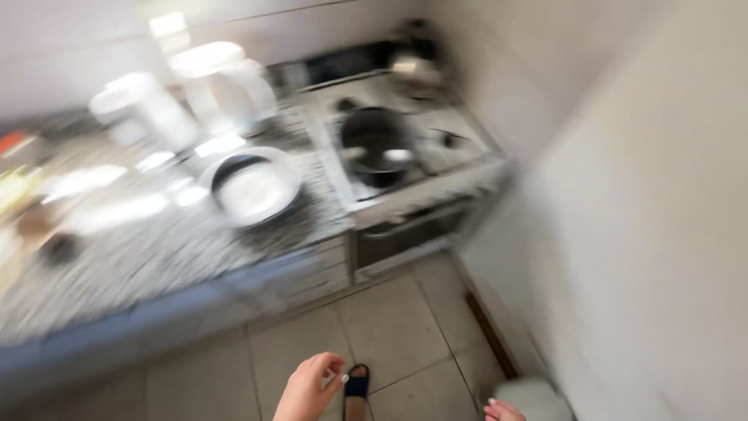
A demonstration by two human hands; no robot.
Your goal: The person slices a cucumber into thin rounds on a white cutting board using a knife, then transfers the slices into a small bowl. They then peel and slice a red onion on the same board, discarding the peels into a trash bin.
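The view is motion-blurred. My left hand [310, 387] hangs low over the tiled floor [389, 327], fingers loosely curled, thumb and forefinger close together, with nothing visible in it. Just right of it is a foot in a dark slipper [357, 384]. Only a sliver of my right hand [502, 409] shows at the bottom edge, touching or lying beside a pale fuzzy thing [538, 396]; I cannot tell whether it grips it.
A speckled stone counter [156, 257] carries a round white plate [253, 187] and two white jugs or kettles [148, 109]. A stove [460, 168] bears a dark pot [378, 144], with an oven door below. A plain wall [647, 234] closes the right side.
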